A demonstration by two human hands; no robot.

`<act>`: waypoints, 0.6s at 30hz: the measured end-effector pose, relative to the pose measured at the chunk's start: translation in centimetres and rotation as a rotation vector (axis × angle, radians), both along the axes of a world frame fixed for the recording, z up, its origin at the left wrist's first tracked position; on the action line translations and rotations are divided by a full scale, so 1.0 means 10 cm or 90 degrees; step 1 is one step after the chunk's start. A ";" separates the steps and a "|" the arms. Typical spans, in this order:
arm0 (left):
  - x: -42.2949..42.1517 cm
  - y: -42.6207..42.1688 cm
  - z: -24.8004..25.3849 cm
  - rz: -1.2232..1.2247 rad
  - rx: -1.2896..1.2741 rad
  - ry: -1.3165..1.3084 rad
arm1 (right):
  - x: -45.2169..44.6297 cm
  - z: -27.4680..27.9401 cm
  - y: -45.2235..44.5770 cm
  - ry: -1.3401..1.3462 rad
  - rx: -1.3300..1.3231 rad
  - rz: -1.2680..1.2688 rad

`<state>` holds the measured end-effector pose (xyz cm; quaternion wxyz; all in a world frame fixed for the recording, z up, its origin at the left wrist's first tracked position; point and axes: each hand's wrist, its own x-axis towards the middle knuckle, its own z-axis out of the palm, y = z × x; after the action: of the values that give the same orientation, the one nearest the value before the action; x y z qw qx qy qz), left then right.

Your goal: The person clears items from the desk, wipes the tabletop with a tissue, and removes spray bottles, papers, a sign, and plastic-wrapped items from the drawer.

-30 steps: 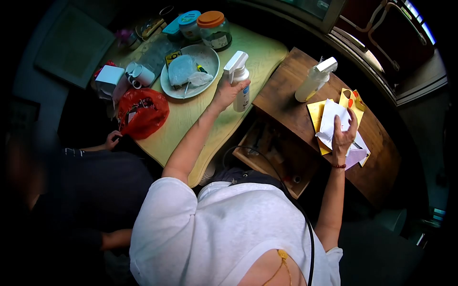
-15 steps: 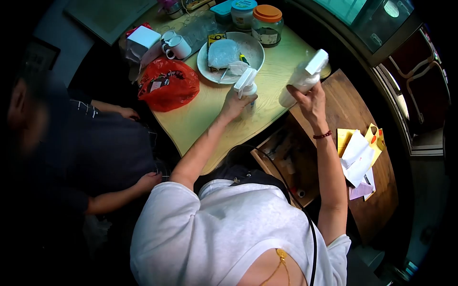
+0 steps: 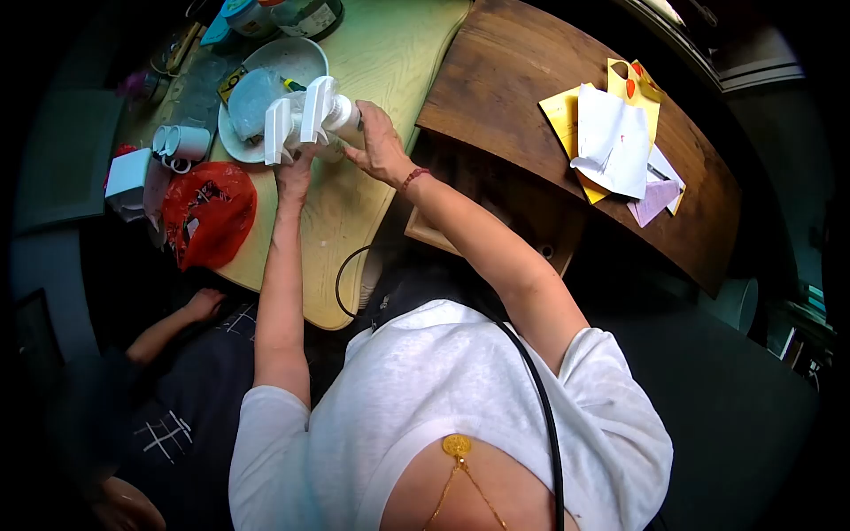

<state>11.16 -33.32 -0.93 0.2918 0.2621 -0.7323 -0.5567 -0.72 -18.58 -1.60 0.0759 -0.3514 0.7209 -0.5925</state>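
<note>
My left hand (image 3: 294, 180) is closed around a spray bottle with a white trigger head (image 3: 278, 133); most of the bottle's body is hidden. Right beside it is a second white spray bottle (image 3: 343, 117), its trigger head overlapping the first in view. My right hand (image 3: 382, 149), with a dark red bracelet at the wrist, grips this one from the right, thumb and fingers on either side. Both bottles are over the pale wooden table, in front of a white plate (image 3: 312, 55) bearing a clear plastic-wrapped item (image 3: 254, 99).
A red plastic bag (image 3: 211, 217), white cups (image 3: 188, 142) and a white box (image 3: 129, 174) stand left. Jars (image 3: 305, 16) are at the back. Papers (image 3: 613, 142) lie on the brown wooden desk (image 3: 496, 71), above an open drawer (image 3: 429, 232). Another person's hand (image 3: 205, 303) is at lower left.
My right hand has brought its spray bottle leftward, close to the one in my left hand. The view has swung right, showing more of the brown desk.
</note>
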 end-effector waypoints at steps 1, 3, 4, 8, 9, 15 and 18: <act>0.00 0.04 0.13 0.007 0.028 -0.009 | 0.05 0.02 0.12 0.075 -0.044 -0.037; -0.01 0.14 0.20 0.021 0.039 -0.031 | 0.14 -0.06 0.50 0.117 -0.066 -0.053; 0.03 0.10 0.15 0.024 0.012 -0.042 | 0.21 -0.22 0.76 0.078 -0.039 -0.035; 0.17 0.21 0.08 0.039 -0.049 -0.120 | 0.38 -1.34 1.61 -0.261 0.167 -0.212; 0.24 0.18 0.00 0.037 -0.024 -0.114 | 0.32 -1.69 1.76 -0.352 0.244 -0.294; 0.69 0.56 -0.04 0.134 0.162 -0.213 | -0.33 -2.76 2.10 -0.756 -0.088 -0.174; 0.77 0.79 0.01 0.064 0.185 -0.276 | -0.58 -2.89 2.11 -0.513 0.137 -0.061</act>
<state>18.82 -25.46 -0.83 0.1147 0.4501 -0.6760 -0.5721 -6.48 2.49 -30.51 0.3606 -0.0473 0.7068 -0.6068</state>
